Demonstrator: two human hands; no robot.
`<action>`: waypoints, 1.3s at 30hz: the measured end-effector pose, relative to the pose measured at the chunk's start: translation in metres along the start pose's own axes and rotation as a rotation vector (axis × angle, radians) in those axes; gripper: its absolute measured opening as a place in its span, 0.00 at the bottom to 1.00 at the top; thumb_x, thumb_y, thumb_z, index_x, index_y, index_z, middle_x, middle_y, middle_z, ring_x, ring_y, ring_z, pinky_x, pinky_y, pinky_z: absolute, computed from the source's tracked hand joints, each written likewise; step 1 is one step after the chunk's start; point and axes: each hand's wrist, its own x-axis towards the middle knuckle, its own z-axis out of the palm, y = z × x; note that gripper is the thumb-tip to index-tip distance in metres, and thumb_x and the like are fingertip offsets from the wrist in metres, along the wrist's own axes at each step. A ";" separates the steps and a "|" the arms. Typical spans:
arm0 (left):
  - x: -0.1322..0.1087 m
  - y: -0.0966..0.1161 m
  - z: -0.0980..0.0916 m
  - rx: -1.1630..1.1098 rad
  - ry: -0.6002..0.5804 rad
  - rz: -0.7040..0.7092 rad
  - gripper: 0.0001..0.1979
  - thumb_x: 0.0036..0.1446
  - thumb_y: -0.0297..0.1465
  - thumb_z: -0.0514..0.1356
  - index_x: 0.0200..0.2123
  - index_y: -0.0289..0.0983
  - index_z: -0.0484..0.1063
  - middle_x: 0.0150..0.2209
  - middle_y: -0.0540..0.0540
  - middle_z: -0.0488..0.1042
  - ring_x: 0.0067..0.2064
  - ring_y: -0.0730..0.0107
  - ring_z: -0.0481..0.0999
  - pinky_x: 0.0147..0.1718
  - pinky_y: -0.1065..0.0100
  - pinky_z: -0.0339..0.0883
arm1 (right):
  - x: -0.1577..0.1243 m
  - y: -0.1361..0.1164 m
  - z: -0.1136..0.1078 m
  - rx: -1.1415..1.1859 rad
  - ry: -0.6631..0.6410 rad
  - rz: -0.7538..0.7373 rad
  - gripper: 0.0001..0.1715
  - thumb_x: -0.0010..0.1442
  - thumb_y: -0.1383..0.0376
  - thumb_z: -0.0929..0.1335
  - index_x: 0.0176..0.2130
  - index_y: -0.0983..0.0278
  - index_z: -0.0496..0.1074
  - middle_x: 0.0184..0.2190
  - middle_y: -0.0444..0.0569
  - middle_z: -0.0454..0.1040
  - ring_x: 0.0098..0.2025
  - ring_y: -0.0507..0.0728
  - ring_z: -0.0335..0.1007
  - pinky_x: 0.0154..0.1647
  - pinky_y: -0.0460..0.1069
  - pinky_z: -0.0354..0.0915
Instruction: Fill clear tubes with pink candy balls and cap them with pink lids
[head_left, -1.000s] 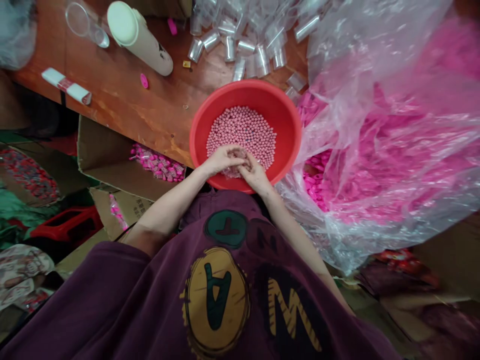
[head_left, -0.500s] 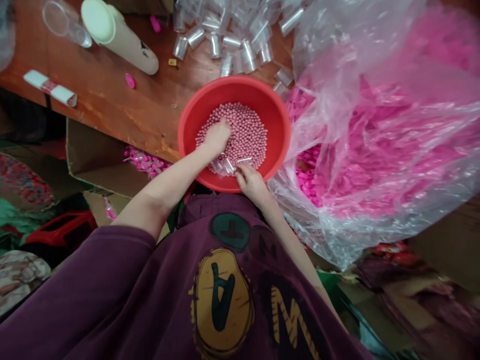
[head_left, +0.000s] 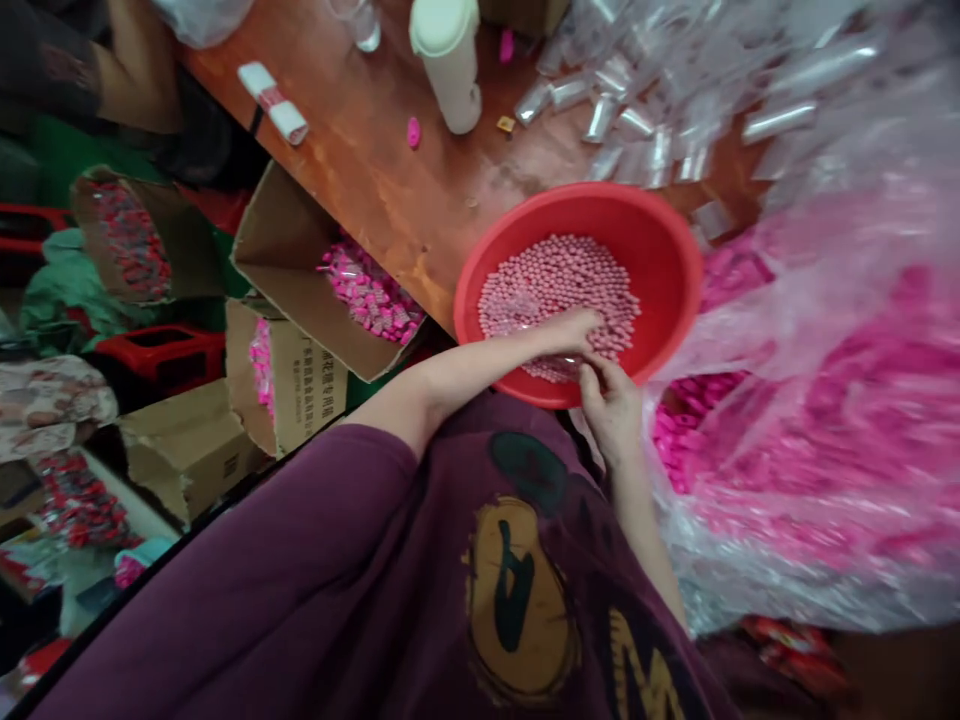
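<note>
A red plastic basin (head_left: 671, 265) sits at the table's near edge, holding many small round pink beads (head_left: 562, 265). Low over the beads, my left hand (head_left: 576, 328) reaches in from the left; its fingers bend down and are partly hidden and blurred. At the near rim my right hand (head_left: 611, 395) has thumb and fingers pinched at the end of a small clear plastic tube (head_left: 562, 362). That tube lies partly beneath my left wrist. Other clear pieces (head_left: 517, 312) rest on the beads at the basin's left side.
Clear tubes (head_left: 600, 118) lie piled beyond the basin. At right spreads a big plastic bag of pink pieces (head_left: 840, 420). A white cup (head_left: 450, 75) stands at the back. Below the table's left edge, an open carton (head_left: 289, 240) contains filled pink items. Another person's arm (head_left: 139, 80) shows top left.
The view has swung left, so the basin appears further right. My left hand has moved from the far-left beads to the near side, close to my right hand.
</note>
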 end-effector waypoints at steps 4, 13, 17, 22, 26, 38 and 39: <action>-0.017 0.005 -0.026 -0.094 -0.127 0.085 0.15 0.47 0.12 0.73 0.34 0.34 0.82 0.38 0.46 0.85 0.43 0.65 0.84 0.51 0.64 0.78 | 0.009 0.001 -0.008 0.064 0.077 0.061 0.26 0.71 0.48 0.66 0.56 0.60 0.81 0.51 0.59 0.87 0.51 0.66 0.85 0.61 0.67 0.80; -0.060 0.021 -0.053 -0.292 -0.080 0.137 0.14 0.48 0.22 0.76 0.39 0.35 0.84 0.42 0.46 0.87 0.47 0.65 0.83 0.57 0.63 0.75 | 0.027 -0.020 -0.017 0.103 0.120 -0.170 0.25 0.76 0.60 0.61 0.66 0.58 0.73 0.55 0.55 0.81 0.53 0.62 0.81 0.61 0.66 0.80; -0.073 0.025 -0.047 -0.490 -0.259 -0.078 0.16 0.57 0.24 0.73 0.50 0.35 0.83 0.45 0.46 0.85 0.37 0.72 0.83 0.39 0.69 0.78 | 0.028 -0.018 -0.022 0.053 0.129 -0.269 0.26 0.75 0.66 0.60 0.65 0.56 0.75 0.55 0.55 0.80 0.56 0.62 0.80 0.63 0.65 0.79; -0.082 0.032 -0.043 -0.542 -0.324 -0.224 0.08 0.67 0.20 0.64 0.46 0.31 0.82 0.38 0.47 0.83 0.34 0.75 0.82 0.38 0.71 0.80 | 0.022 -0.005 -0.024 0.061 0.103 -0.273 0.17 0.74 0.62 0.64 0.53 0.58 0.80 0.48 0.53 0.83 0.51 0.62 0.81 0.59 0.62 0.79; -0.084 0.033 -0.040 -0.522 -0.289 -0.289 0.08 0.70 0.18 0.61 0.43 0.30 0.80 0.35 0.46 0.83 0.33 0.74 0.83 0.37 0.70 0.80 | 0.016 0.003 -0.020 0.163 0.040 -0.116 0.15 0.71 0.62 0.64 0.51 0.58 0.77 0.41 0.49 0.83 0.39 0.59 0.79 0.46 0.57 0.79; -0.090 0.021 -0.039 -0.672 -0.155 -0.345 0.03 0.70 0.27 0.65 0.41 0.35 0.78 0.32 0.46 0.82 0.33 0.67 0.85 0.39 0.64 0.82 | -0.014 0.047 -0.044 -0.039 0.275 0.233 0.21 0.66 0.67 0.61 0.47 0.63 0.81 0.43 0.55 0.88 0.46 0.63 0.84 0.56 0.60 0.79; -0.092 0.022 -0.037 -0.669 -0.169 -0.337 0.04 0.69 0.30 0.68 0.40 0.36 0.79 0.32 0.47 0.82 0.33 0.68 0.84 0.37 0.66 0.82 | -0.016 0.057 -0.052 -0.110 0.310 0.324 0.22 0.65 0.69 0.60 0.47 0.64 0.82 0.44 0.57 0.88 0.47 0.64 0.85 0.57 0.60 0.78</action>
